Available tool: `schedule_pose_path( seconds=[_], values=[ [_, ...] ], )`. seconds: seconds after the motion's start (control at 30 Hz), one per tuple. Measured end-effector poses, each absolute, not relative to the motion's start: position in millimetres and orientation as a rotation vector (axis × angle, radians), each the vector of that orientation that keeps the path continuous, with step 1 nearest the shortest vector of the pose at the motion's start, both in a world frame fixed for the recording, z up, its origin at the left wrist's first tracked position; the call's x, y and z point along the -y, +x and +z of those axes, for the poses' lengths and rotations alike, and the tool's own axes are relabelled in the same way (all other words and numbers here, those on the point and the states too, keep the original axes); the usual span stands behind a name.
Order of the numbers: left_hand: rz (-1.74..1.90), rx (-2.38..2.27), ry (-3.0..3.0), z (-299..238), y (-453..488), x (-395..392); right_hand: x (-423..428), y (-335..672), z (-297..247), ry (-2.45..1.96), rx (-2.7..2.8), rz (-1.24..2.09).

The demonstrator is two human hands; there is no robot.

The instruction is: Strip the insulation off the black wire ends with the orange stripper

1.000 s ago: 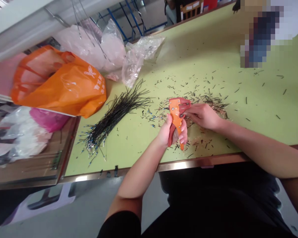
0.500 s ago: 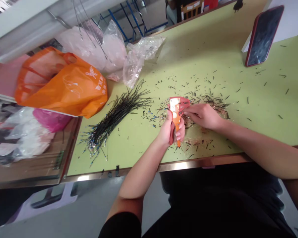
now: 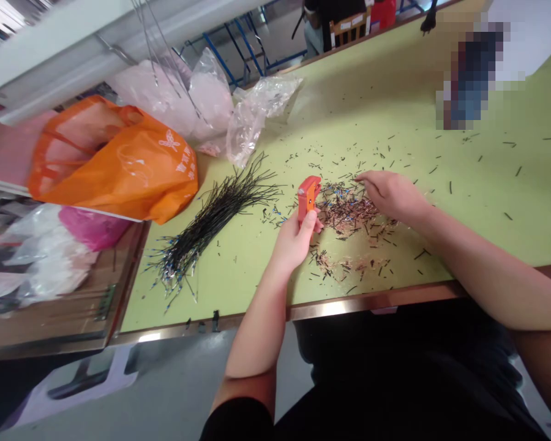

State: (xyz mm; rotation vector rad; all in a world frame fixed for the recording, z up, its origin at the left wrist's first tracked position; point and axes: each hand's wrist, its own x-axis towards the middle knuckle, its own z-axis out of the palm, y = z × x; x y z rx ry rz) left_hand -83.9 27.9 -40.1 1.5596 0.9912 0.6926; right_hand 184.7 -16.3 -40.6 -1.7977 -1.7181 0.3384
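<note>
An orange-red wire stripper (image 3: 308,199) stands upright in my left hand (image 3: 296,239), its fingers wrapped round the handle and the thumb on the near side. To the right of it, my right hand (image 3: 392,195) hovers over the scraps with thumb and forefinger pinched together. Something small and dark shows at those fingertips, too small to name. Under and between the hands lies a heap of short black wire offcuts and copper strands (image 3: 349,211). A bundle of long black wires (image 3: 215,211), with blue and silvery ends, lies to the left.
An orange bag (image 3: 133,165) and clear plastic bags (image 3: 257,107) stand at the back left. A pixelated dark phone shape (image 3: 475,76) leans at the back right by a white box (image 3: 535,37). The table's metal front edge (image 3: 340,308) runs before me.
My right hand has drawn away from the wire stripper, to the right and slightly up. My left hand has turned the stripper and moved it a little left.
</note>
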Motion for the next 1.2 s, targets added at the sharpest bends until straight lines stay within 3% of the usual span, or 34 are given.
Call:
schedule_pose_path(
  seconds=[0.13, 0.5, 1.2],
  values=[
    [0.634, -0.986, 1.721, -37, -88, -23, 22, 181, -36, -1.675, 1.771, 0.291],
    [0.381, -0.535, 0.987, -48, -78, -34, 27, 166, -38, -1.345, 1.678, 0.347],
    [0.343, -0.568, 1.016, -54, -69, -28, 30, 156, -34, -1.449, 1.762, 0.387]
  ],
)
